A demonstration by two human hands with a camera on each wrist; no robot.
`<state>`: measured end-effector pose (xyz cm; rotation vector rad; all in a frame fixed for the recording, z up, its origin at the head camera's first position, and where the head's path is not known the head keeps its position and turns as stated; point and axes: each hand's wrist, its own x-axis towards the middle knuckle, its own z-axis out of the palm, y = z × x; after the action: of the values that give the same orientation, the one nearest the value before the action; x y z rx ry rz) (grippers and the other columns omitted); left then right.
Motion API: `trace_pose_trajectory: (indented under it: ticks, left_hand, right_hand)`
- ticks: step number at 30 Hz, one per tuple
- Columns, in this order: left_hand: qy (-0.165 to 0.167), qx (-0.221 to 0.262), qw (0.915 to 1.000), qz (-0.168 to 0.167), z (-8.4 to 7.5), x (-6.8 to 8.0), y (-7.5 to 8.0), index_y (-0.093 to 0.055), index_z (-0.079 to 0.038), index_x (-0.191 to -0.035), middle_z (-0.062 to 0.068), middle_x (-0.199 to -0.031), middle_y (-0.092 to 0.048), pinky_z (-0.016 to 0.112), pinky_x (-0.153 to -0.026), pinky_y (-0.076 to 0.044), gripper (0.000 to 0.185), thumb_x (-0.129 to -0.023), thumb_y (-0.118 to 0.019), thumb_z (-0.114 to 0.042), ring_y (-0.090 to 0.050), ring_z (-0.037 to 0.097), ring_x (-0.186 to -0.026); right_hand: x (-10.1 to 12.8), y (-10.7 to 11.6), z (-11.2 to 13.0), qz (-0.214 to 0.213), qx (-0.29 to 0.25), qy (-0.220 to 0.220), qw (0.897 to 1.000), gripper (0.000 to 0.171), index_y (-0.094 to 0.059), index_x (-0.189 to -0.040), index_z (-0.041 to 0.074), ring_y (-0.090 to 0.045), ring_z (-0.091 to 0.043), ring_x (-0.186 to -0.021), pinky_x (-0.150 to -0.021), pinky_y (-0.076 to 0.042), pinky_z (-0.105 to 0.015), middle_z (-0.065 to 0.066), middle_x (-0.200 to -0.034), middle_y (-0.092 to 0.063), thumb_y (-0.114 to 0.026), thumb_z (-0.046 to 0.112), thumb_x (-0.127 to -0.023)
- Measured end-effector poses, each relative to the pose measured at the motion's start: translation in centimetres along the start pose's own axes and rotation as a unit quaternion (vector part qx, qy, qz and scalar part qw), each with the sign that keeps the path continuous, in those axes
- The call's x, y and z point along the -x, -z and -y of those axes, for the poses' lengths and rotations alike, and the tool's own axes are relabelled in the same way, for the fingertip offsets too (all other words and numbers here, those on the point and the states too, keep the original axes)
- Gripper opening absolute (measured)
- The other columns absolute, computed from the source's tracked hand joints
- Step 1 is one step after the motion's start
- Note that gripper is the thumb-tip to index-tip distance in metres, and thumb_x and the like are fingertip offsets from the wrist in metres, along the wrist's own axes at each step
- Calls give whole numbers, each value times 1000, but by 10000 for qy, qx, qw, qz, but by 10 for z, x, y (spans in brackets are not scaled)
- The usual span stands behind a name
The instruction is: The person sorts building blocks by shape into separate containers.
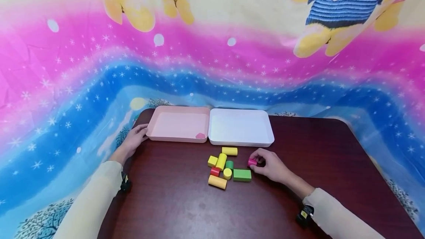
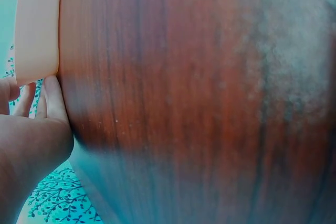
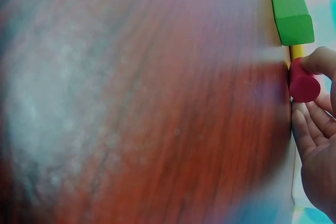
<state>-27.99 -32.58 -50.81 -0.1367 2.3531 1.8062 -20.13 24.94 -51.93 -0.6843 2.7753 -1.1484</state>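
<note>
The likely light, hard pink block is well pinched round its side by the right hand; the table's far-left-corner tray is touched by the loose left hand.

The magenta cylinder, red block, green rectangular block and yellow cube are each plain-coloured. One tray is pale pink, the other tray white, and the tabletop dark reddish brown with wood grain. White snowflakes dot the cloth backdrop's pink and blue bands.
</note>
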Motion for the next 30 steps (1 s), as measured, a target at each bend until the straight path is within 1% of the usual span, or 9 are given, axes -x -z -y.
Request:
trace_pose_trajectory:
  ticks: [6,12,21,25,30]
  left_hand:
    - [-11,65,10000,28,-1,-1,-1,-30,-6,-167,24,-166,-33,54,-123,-38,55,-118,-37,-30,-40,41,-150]
    - [-56,167,9998,81,0,0,0,-28,-5,-167,26,-167,-30,56,-124,-35,56,-118,-37,-28,-38,43,-152]
    - [-46,35,10000,71,0,1,1,-31,-5,-166,23,-166,-34,52,-122,-39,56,-118,-38,-32,-41,40,-150]
    - [-38,77,9999,58,-1,1,0,-31,-5,-166,23,-166,-33,52,-123,-39,55,-117,-39,-30,-40,40,-150]
    - [-28,198,9998,73,-2,0,0,-29,-2,-166,26,-167,-29,55,-124,-35,54,-118,-37,-25,-36,43,-152]
  right_hand:
    - [0,0,0,8,14,-25,10000,28,-70,-114,20,-63,-14,-91,-80,-59,-29,8,-101,-66,-86,18,-90]
    - [-1,-1,0,-28,10,-15,10000,29,-70,-113,20,-63,-14,-91,-80,-59,-30,8,-100,-66,-87,18,-90]
    - [-3,-1,0,2,1,-48,10000,28,-71,-113,21,-63,-14,-91,-80,-59,-30,8,-101,-66,-86,20,-90]
    - [-3,-1,0,4,0,-84,10000,28,-71,-113,21,-63,-14,-91,-79,-59,-30,8,-100,-66,-86,20,-90]
    - [-2,-2,1,-21,-8,-98,9999,27,-71,-113,21,-63,-15,-91,-79,-59,-30,8,-100,-66,-86,20,-90]
